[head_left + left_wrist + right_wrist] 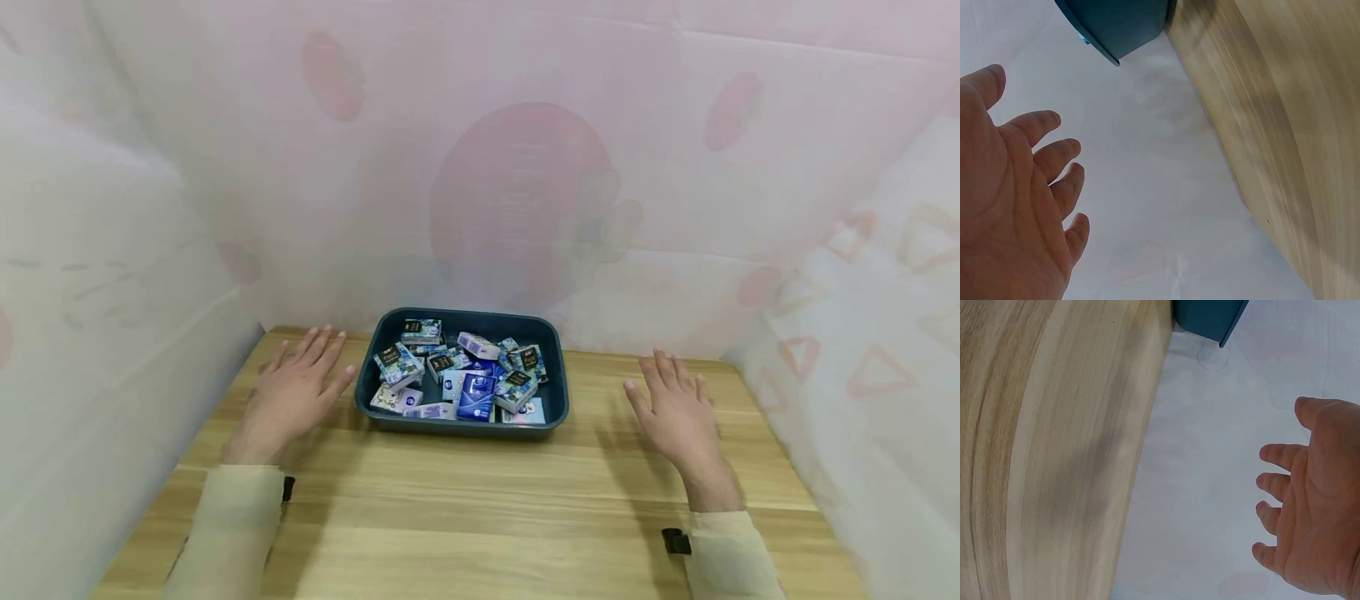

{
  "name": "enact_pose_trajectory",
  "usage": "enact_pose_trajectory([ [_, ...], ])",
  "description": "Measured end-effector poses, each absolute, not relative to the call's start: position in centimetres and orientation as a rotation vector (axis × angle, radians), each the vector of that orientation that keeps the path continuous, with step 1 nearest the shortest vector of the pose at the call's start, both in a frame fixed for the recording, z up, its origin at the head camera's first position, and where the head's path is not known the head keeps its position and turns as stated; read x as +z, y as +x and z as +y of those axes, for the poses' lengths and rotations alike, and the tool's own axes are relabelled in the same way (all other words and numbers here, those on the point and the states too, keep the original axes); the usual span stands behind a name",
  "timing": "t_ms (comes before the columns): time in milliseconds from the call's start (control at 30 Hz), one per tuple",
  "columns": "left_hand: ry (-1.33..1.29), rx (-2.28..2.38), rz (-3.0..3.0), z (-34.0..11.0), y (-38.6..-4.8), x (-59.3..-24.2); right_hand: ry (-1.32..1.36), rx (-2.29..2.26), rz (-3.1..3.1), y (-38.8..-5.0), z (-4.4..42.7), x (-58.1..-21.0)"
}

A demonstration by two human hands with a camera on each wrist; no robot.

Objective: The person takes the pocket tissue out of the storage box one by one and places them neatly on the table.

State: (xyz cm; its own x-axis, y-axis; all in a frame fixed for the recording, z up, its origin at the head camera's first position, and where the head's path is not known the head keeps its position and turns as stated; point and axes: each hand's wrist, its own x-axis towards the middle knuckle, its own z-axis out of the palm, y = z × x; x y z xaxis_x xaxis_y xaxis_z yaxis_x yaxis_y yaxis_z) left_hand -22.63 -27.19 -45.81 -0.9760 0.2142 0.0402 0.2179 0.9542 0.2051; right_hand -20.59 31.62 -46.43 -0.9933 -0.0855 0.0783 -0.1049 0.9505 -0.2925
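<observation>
A dark teal rectangular tray (465,428) stands at the far side of the table, holding a jumble of small tissue packs. Some have black labels on blue floral wrapping, one is a deep blue pack (476,397), and others are pale purple or white. To the tray's left, my left hand (292,396) is held palm down with fingers spread, above the table and touching nothing. My right hand (678,417) hovers likewise to the right of the tray, farther from it. Both palms appear bare in the wrist views, where only the tray's outer wall (1125,25) shows.
The wood-grain table (480,517) ends at a pale pink sheet (525,208) with faded strawberry prints behind the tray. Whitish sheets also hang at the left (97,292) and right sides. Each cream sleeve has a black strap piece near the wrist.
</observation>
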Motion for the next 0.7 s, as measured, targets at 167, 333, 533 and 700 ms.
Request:
enact_pose_trajectory([
  [167, -0.356, -0.327, -3.082, -27.0, -22.7, -45.9, 0.150, 0.452, -3.028, -20.4, 31.7, -46.5],
  [333, -0.363, -0.342, -3.080, -26.9, -22.7, -45.8, 0.145, 0.436, -3.027, -20.5, 31.7, -46.4],
  [533, -0.334, -0.323, -3.075, -26.3, -22.9, -46.3, 0.146, 0.417, -3.031, -20.6, 31.7, -46.5],
  [700, -0.325, -0.365, -3.110, -25.4, -22.8, -46.8, 0.161, 0.427, -3.035, -20.6, 31.4, -46.5],
])
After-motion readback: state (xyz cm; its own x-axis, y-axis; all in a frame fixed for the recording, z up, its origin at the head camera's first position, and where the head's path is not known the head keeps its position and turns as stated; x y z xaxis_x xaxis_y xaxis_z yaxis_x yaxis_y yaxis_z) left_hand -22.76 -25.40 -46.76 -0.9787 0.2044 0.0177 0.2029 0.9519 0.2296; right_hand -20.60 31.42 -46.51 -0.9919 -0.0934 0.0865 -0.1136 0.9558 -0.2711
